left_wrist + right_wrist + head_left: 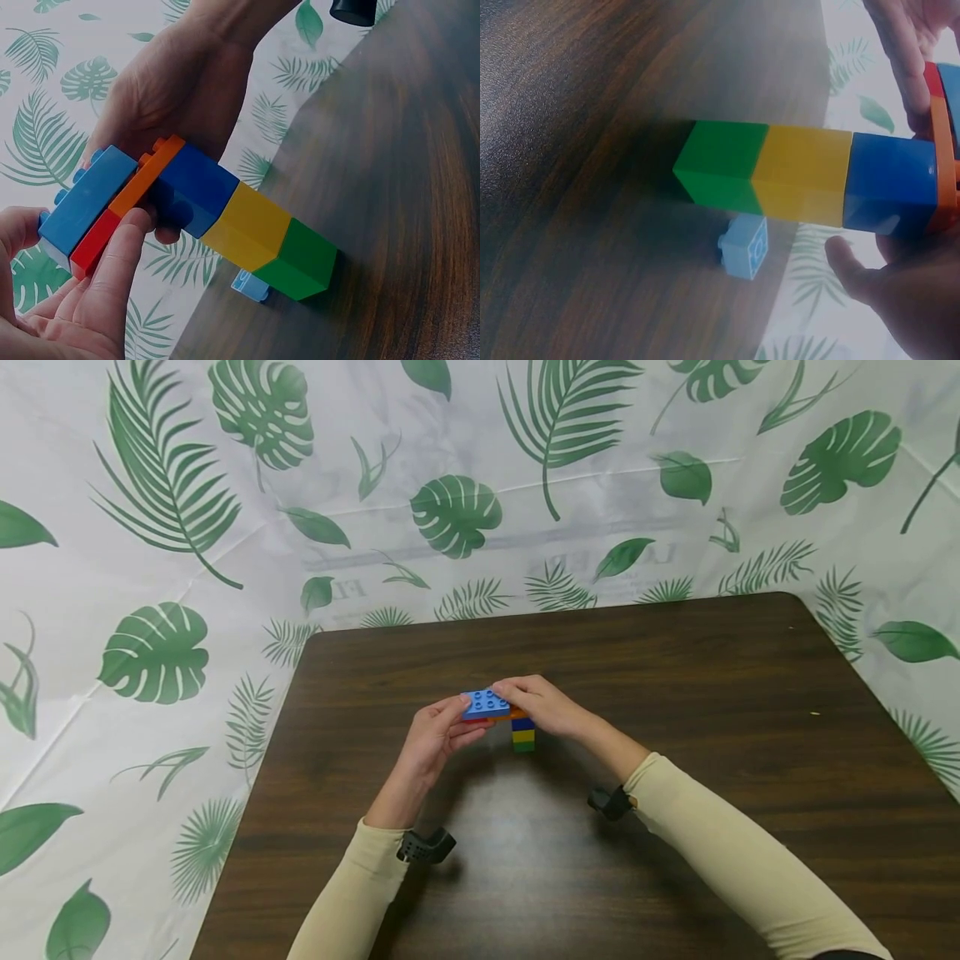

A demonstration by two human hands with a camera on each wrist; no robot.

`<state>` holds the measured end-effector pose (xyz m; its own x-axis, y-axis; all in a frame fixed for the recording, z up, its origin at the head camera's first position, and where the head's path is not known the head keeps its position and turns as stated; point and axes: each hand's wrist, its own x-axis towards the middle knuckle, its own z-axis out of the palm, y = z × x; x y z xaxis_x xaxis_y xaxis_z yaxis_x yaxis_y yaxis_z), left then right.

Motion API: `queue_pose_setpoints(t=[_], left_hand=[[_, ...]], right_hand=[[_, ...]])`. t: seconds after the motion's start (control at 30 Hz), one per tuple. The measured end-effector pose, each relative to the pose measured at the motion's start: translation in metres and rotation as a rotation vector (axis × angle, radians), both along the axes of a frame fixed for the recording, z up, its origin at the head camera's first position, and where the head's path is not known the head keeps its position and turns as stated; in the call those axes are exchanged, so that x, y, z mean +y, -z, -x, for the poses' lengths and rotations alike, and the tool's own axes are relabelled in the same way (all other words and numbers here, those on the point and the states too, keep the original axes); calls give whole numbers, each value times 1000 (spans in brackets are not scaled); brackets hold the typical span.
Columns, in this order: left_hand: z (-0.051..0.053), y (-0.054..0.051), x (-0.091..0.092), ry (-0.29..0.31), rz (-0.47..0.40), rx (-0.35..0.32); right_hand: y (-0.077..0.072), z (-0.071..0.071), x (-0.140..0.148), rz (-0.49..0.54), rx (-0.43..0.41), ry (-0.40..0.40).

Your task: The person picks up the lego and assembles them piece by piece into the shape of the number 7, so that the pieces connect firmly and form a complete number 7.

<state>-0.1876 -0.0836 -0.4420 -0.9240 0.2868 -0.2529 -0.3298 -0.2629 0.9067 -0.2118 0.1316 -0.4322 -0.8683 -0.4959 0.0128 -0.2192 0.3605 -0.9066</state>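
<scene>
Although the brick model (221, 214) looks light, its joints ask for care

As far as I can judge, the model stands on the table (525, 877). Its column has a green brick (300, 259) at the bottom, then a yellow brick (247, 225), then a dark blue brick (196, 187). Upon them sits a thin orange piece (146, 178), which reaches out to the left. A light blue brick (486, 703) lies over this left part and over a red piece (94, 244) beside the orange one.

The left hand (438, 735) pinches the left end, thumb above and fingers below. The right hand (543, 706) holds the top from the right, its thumb on the light blue brick and its fingers bent behind the column; where their tips press, I cannot tell well. A small light blue brick (744, 246) lies on the table, near the column on its far side.

All parts look like hard, smooth plastic, so I expect them to be stiff, rather slippery and not easily broken. The weak place is probably the overhang: pressure at the left could lever the orange piece off or tip the narrow column. It is best supported from below while one presses from above, with the dark blue brick steadied by its flat sides.
</scene>
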Motion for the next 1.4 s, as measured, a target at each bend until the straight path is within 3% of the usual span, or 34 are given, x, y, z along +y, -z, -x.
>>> queue_pose_setpoints(t=[0.53, 0.77, 0.83, 1.07, 1.4], left_hand=[[1, 1, 1, -19, 1, 1], [1, 1, 1, -20, 3, 16], [1, 1, 1, -17, 10, 20], [1, 1, 1, -22, 12, 13], [1, 1, 1, -1, 3, 18]], right_hand=[[-2, 2, -5, 23, -28, -19], [-34, -17, -8, 13, -29, -32], [-38, -19, -8, 13, -24, -33], [1, 1, -3, 32, -5, -15], [9, 2, 3, 29, 27, 26]])
